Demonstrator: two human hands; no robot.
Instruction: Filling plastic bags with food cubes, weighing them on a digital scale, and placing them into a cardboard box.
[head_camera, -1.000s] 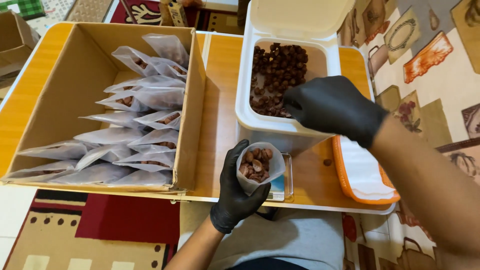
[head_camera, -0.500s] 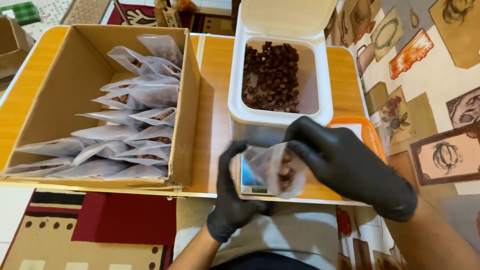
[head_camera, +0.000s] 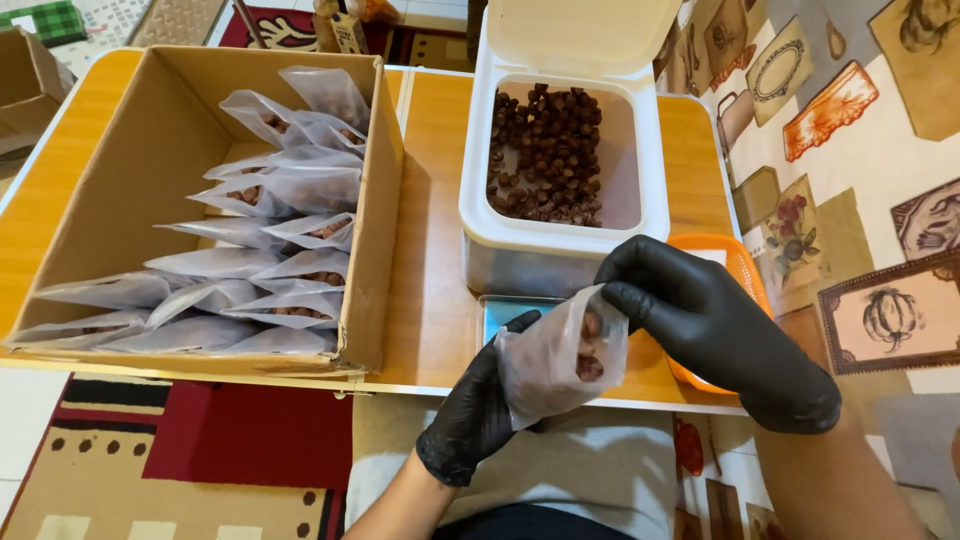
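Observation:
Both my hands wear black gloves and hold one small clear plastic pouch (head_camera: 556, 362) with brown nuts inside, just above the table's front edge. My left hand (head_camera: 476, 412) grips its lower left side. My right hand (head_camera: 710, 325) pinches its top right edge. Behind the pouch a small digital scale (head_camera: 502, 310) lies on the table. Beyond it stands an open white plastic bin (head_camera: 652, 190) partly filled with the same brown nuts (head_camera: 545, 155).
A cardboard box (head_camera: 372, 230) at the left holds several filled clear pouches (head_camera: 265, 250). An orange tray (head_camera: 745, 280) lies under my right hand. The wooden table (head_camera: 435, 250) ends just in front of me. Patterned rugs cover the floor around.
My right hand left the white bin and came down to the pouch. Both hands lifted the pouch off the scale toward me, and it now lies tilted on its side.

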